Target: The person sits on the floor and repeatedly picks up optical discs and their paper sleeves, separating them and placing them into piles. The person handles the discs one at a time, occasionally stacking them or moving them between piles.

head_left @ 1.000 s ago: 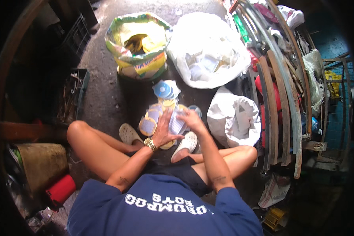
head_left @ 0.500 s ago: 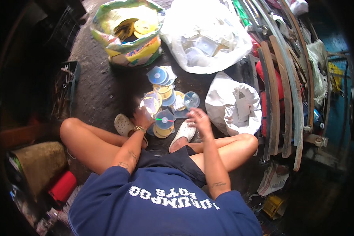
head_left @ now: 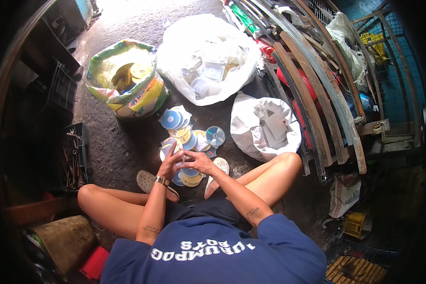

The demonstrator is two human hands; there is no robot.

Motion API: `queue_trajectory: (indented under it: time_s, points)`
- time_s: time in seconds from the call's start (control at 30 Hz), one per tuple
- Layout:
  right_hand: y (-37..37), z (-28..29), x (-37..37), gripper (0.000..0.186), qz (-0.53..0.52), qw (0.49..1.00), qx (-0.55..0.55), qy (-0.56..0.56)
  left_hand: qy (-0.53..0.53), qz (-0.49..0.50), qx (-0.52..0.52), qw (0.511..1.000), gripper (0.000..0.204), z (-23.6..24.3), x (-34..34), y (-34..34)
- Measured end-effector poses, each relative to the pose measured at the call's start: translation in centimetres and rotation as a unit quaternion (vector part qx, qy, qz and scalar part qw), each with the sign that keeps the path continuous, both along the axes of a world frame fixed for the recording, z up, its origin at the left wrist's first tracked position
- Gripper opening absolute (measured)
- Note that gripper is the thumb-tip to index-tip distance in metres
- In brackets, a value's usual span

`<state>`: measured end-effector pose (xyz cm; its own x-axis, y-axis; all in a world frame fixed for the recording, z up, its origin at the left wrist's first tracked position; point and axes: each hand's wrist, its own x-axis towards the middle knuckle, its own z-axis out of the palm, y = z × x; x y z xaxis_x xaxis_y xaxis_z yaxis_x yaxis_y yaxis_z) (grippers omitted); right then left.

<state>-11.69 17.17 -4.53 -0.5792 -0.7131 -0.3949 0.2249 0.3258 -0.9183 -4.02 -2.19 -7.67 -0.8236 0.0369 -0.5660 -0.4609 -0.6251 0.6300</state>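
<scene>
My left hand [head_left: 168, 165], with a metal watch at its wrist, meets my right hand [head_left: 199, 162] just above a spread of discs. The fingers of both are bent around a thin, pale edge between them; what it belongs to is hidden. Below and beyond them, blue discs [head_left: 171, 119] and yellow discs [head_left: 183, 132] lie overlapped on the dark ground, several in clear sleeves. One shiny blue disc [head_left: 215, 136] rests at the right of the spread. More discs [head_left: 190, 181] lie under my hands, between my feet in pale clogs.
A colourful sack [head_left: 142, 105] holding yellow discs stands at the far left. A big white bag [head_left: 175, 52] of clear plastic cases is beside it. Nearer, a white sack [head_left: 244, 128] holds flat grey pieces. Curved wooden slats [head_left: 307, 99] line the right; a tool crate [head_left: 83, 142] sits left.
My right hand has come left and met my left hand over the discs. The whole view has shifted, so the bags now appear farther left.
</scene>
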Motion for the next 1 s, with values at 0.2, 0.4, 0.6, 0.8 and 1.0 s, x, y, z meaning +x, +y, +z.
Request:
queue_trajectory:
  time_s: [0.2, 0.4, 0.6, 0.8, 1.0]
  points:
    - [1.6, 1.6, -0.1, 0.083, -0.123, 0.961, -0.113, -0.221, 0.076, 0.024, 0.031, 0.996, 0.078, 3.8, 1.0, -0.2]
    - [3.5, 5.0, -1.1, 0.086, 0.027, 0.797, 0.155, 0.583, 0.049, -0.066, 0.006, 0.997, 0.077, 4.1, 0.2, 0.1]
    - [3.4, 6.0, -2.3, 0.084, 0.149, 0.892, 0.058, 0.424, 0.049, -0.076, 0.041, 0.995, 0.076, 3.9, 0.4, 1.1]
    - [2.2, 6.9, -4.2, 0.059, -0.045, 0.98, 0.046, -0.186, 0.222, -0.108, -0.417, 0.875, 0.101, 3.4, 0.8, 2.3]
    - [1.8, 8.2, -15.3, 0.039, -0.239, 0.957, -0.156, -0.055, 0.081, 0.176, -0.428, 0.883, 0.083, 2.4, 0.2, -0.5]
